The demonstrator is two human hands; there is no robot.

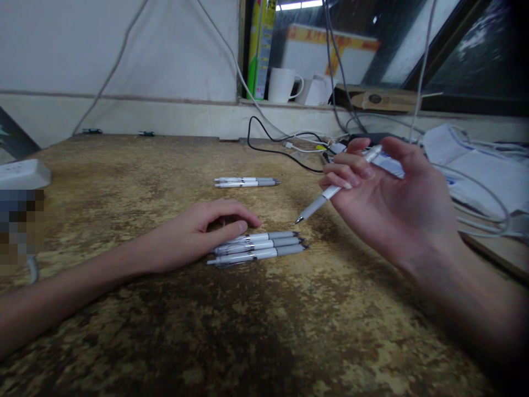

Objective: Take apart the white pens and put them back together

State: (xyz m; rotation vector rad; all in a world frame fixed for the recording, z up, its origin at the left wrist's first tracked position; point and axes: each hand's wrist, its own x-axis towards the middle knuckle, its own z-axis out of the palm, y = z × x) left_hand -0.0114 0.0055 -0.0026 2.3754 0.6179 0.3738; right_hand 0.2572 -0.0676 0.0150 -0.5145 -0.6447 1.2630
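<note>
Three white-and-grey pens point(264, 243) lie side by side on the worn wooden table point(165, 342), tips to the right. My left hand point(198, 231) rests at their left end, fingers curved and apart, thumb over the farthest one; whether it grips anything is hard to see. Above the table at the right, my right hand point(380, 193), palm turned up, holds another such pen point(316, 207) between its fingers, tip pointing down and left. Farther back, two more pens point(247, 182) lie together.
Black and white cables point(285, 151) tangle at the back right, beside papers point(475, 160). A white power strip point(25, 173) is at the left edge. On the sill behind stand a white mug point(283, 85) and a green-yellow box point(261, 49).
</note>
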